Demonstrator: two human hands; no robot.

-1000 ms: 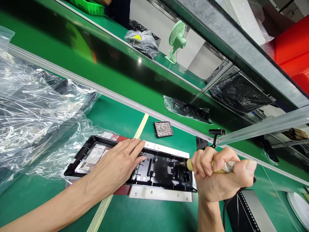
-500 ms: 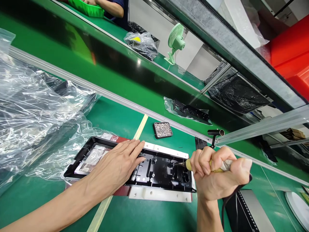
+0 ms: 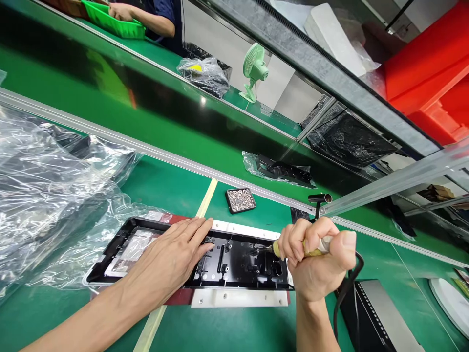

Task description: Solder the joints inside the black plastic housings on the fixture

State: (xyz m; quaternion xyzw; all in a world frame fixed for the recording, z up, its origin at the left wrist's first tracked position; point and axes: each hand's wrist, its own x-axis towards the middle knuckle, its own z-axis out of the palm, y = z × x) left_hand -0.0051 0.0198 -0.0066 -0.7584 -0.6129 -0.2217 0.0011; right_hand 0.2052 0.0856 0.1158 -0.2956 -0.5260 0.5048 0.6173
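Note:
My left hand (image 3: 176,252) lies flat across the middle of a black plastic housing (image 3: 234,261), fingers stretched toward its far edge. The long housing sits between white fixture strips (image 3: 240,298) and has a rectangular window at its left end. In a closed fist, my right hand (image 3: 317,254) grips a soldering iron (image 3: 276,248) with a yellow handle and a dark cord. Its metal tip points left into the right part of the housing; whether it touches is unclear. Beyond the housing is a small black tray (image 3: 230,205) of tiny metal pieces.
Clear plastic bags (image 3: 54,190) pile up on the left. A tube holder (image 3: 320,198) stands behind my right hand, and a grey-black panel (image 3: 381,313) lies at lower right. Across the divider are a green fan (image 3: 254,68) and another person's hand (image 3: 121,11) at a green bin (image 3: 113,22).
The view has shifted, so the scene sits slightly further left. My left hand keeps its place on the housing. My right hand still holds the soldering iron over the same area, its wrist slightly turned.

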